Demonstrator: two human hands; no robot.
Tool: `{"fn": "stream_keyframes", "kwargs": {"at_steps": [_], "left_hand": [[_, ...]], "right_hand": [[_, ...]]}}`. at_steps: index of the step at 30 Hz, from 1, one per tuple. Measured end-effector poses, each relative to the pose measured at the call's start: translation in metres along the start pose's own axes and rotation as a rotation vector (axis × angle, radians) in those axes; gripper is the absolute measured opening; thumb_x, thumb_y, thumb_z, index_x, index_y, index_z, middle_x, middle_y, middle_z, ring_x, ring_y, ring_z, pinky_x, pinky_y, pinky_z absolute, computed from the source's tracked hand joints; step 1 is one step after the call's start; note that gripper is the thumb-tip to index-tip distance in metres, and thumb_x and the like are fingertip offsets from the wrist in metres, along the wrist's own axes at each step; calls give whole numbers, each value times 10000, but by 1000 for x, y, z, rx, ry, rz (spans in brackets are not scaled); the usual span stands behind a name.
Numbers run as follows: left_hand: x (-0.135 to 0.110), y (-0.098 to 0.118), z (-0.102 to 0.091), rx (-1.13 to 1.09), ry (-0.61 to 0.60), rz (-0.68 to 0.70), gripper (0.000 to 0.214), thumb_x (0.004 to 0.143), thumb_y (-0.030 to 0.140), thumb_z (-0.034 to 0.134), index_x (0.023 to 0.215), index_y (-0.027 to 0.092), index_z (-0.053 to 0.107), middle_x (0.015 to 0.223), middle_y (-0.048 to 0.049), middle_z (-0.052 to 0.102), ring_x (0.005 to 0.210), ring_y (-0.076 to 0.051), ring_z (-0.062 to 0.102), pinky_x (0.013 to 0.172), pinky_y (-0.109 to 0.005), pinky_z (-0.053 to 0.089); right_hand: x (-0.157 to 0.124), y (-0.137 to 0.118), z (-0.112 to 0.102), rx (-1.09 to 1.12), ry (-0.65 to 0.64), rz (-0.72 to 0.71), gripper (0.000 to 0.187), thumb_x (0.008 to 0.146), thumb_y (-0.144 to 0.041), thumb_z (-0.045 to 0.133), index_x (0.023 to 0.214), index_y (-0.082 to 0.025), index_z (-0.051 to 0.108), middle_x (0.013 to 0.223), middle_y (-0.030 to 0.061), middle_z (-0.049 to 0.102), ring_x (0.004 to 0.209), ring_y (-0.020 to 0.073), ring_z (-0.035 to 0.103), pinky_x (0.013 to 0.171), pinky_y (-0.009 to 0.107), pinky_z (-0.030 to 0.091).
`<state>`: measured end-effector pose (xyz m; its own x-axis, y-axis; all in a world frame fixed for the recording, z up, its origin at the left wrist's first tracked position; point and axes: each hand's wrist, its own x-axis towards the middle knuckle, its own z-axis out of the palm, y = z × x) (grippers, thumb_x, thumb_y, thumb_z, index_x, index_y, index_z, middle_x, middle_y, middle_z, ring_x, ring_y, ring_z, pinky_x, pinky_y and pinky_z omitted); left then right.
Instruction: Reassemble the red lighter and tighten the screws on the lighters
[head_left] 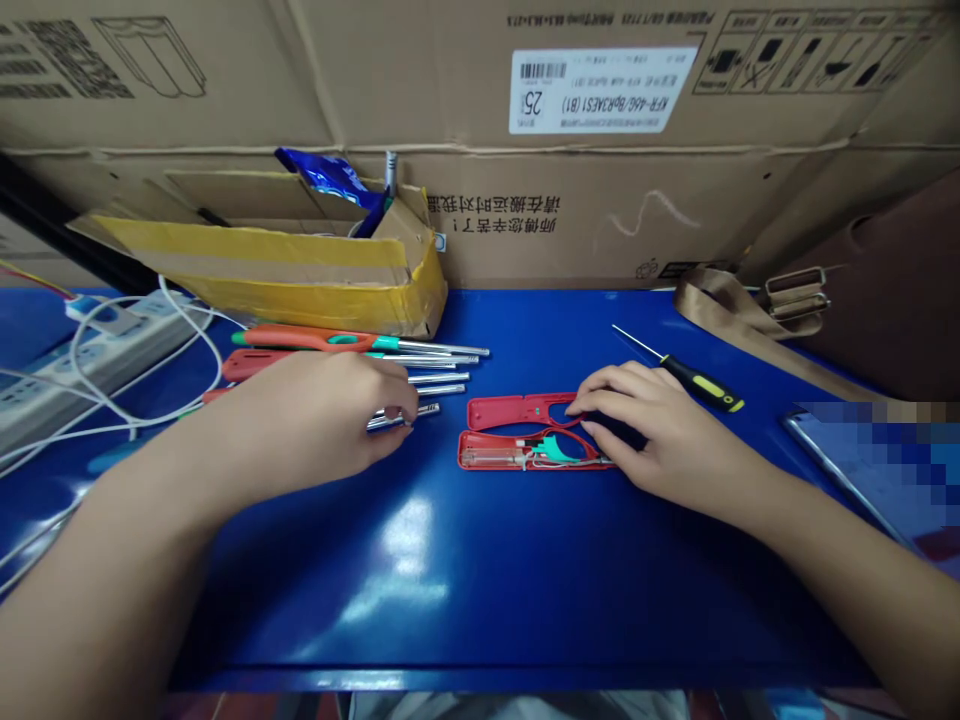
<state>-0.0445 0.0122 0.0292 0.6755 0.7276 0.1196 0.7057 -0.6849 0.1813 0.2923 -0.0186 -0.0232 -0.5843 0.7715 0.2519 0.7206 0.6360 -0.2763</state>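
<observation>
A: What is found nearest?

B: On the worktop (517,590), an opened lighter (559,449) is laid in two halves. In the near shell (480,441), a green trigger and a clear tube are seated; the far shell (508,411) is laid just beyond, hollow side up.

A: How are the hands placed?

B: The right hand (660,430) is set over the opened lighter's right end, fingertips at the shells; whether its grip is closed on either cannot be told. The left hand (322,410) is held left of the opened lighter, fingers curled beside metal nozzles (442,378); whether one is clamped cannot be told.

A: Which step is in hand?

B: The handling of the opened lighter, it is judged, its inner parts being exposed. For the next move, steady shells and a light touch seem called for, lest loose parts be spilled.

A: And farther off?

B: Beyond the opened lighter, a screwdriver (701,382) is laid to the right and a box (300,295) is stood to the left.
</observation>
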Motion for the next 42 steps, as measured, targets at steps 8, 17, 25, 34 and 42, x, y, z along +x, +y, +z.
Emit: {"fn": "stream_keyframes", "kwargs": {"at_steps": [8,17,25,34,42], "left_hand": [[-10,-1,1,329,-189,-57,108,730,182,641,779,245,713,668,6,671,518,-159,581,474,-249,297],[0,8,-2,273,-378,-224,200,822,159,532,701,202,685,709,-59,692,602,-213,615,551,-305,336],[6,11,4,199,-352,-152,221,837,124,523,693,196,674,724,-36,701,614,-176,612,585,-283,371],[12,22,16,156,-213,-35,221,869,161,554,848,250,755,870,-6,768,777,-201,705,628,-271,438],[10,24,16,93,42,52,225,936,286,571,1078,244,740,999,-24,766,863,-215,722,717,-307,534]], "right_hand": [[1,4,3,-15,2,9,112,938,-185,573,992,-238,656,1087,63,654,988,234,577,833,405,419],[1,5,3,-24,14,13,66,921,-177,597,917,-231,635,1050,42,655,960,226,586,827,401,416],[4,-8,-6,206,263,220,78,944,-269,605,913,-213,651,890,30,701,796,174,653,741,313,511],[4,-18,-2,540,251,385,171,926,-300,606,1039,-223,709,945,37,761,844,176,726,766,284,590],[5,-22,-9,620,20,457,280,928,-401,596,1107,-218,710,969,52,728,652,134,656,582,263,552]]}}
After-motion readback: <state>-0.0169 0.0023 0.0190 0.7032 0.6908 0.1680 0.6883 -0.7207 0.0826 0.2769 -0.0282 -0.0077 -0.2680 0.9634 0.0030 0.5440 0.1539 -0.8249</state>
